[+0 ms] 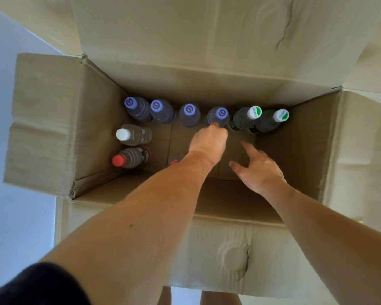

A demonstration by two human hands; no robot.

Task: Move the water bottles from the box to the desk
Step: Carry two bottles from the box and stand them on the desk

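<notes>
The left hand (208, 139) is reached deep into the open brown cardboard box (59, 119), and its fingers are curled around the shoulder of a clear plastic water bottle with a purple cap (218, 116); the fingertips themselves are hidden behind the knuckles, so how firmly the bottle is gripped cannot be told. The right hand (259, 167) is held above the box floor just beside the left wrist, with the fingers spread and relaxed, and nothing is held in it.

The gripped bottle is standing in a row along the far wall of the box. To its left, three more purple-capped bottles (189, 115) are seen upright in the same row. To its right, two dark bottles with white and green caps (246, 118) are placed close together (their sides seem to touch).

Along the left wall, a clear bottle with a white cap (133, 134) and a clear bottle with a red cap (129, 158) are standing one behind the other. A second red cap (174, 162) is partly covered by the left forearm.

All four flaps of the box are folded outward. A dark sleeve (37, 285) is visible at the lower left corner.
</notes>
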